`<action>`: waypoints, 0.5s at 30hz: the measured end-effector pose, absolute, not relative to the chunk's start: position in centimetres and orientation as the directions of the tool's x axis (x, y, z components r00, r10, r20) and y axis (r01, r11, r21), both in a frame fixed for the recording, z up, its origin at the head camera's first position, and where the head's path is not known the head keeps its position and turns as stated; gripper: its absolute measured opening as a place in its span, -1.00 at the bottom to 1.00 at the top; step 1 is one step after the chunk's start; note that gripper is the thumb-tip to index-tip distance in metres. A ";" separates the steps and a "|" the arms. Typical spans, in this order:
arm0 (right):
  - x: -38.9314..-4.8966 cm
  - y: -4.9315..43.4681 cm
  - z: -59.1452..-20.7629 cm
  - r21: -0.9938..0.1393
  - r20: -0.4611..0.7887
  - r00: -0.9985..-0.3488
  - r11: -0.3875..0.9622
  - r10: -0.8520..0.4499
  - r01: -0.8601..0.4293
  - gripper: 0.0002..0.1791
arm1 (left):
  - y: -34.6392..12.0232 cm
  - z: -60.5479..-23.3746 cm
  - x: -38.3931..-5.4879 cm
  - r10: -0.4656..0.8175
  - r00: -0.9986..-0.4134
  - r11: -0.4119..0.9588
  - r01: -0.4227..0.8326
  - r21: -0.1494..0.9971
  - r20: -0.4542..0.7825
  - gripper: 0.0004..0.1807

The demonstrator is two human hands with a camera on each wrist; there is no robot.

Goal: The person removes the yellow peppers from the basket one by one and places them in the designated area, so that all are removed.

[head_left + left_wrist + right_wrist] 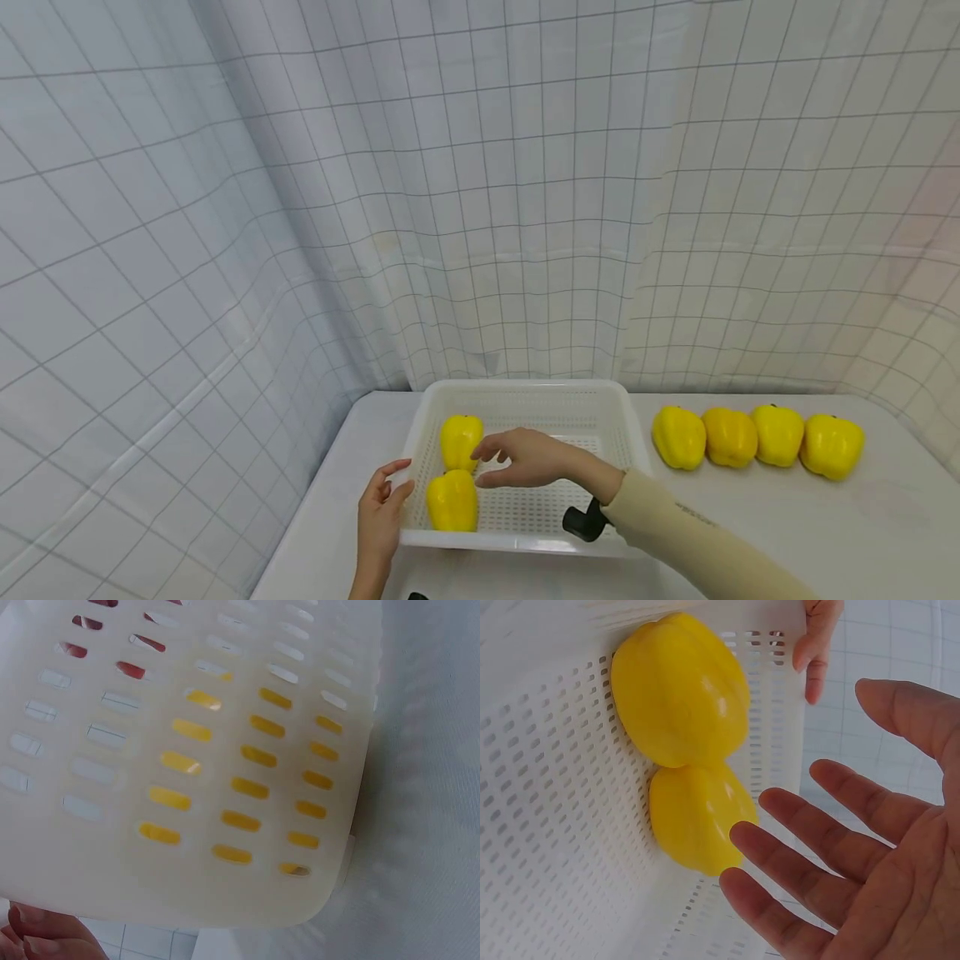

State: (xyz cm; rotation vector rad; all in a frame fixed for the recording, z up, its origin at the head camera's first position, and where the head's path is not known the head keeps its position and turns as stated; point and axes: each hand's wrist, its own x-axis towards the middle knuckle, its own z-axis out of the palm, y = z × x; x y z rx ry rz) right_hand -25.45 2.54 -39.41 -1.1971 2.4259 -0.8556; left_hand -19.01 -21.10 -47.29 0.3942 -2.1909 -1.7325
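Inside a white perforated basket (517, 543), two yellow bell peppers stand along the left side: a back pepper (460, 440) and a front pepper (452, 502). My right hand (521, 457) hovers over the basket, just right of them, its fingers spread and holding nothing. In the right wrist view, a gap separates its fingertips (739, 881) from the peppers (682, 694). At the basket's left rim is my left hand (382, 510), thumb and fingers loosely bent at the edge. The left wrist view catches only its fingertips (45, 930) beside the rim.
Four is avoided here; several more yellow peppers (731, 437) stand in a row on the white table (750, 533), right of the basket. A grid-patterned curtain (517, 208) hangs behind and to the left. A black device (585, 522) sits at my right wrist.
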 end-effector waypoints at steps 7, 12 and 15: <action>-25.6 1.9 -40.1 -0.644 -0.070 -0.611 0.504 -0.788 -0.576 -0.50 | -21.0 -47.4 -18.9 -0.411 -0.908 0.217 -0.015 0.976 0.078 -0.69; -25.9 1.7 -40.6 -0.644 -0.124 -0.623 0.540 -0.773 -0.542 -0.47 | -21.0 -47.6 -18.9 -0.420 -0.905 0.221 -0.032 0.975 0.066 -0.69; -26.1 1.5 -40.9 -0.636 -0.141 -0.620 0.551 -0.772 -0.541 -0.45 | -21.1 -47.5 -18.9 -0.422 -0.904 0.222 -0.037 0.974 0.062 -0.69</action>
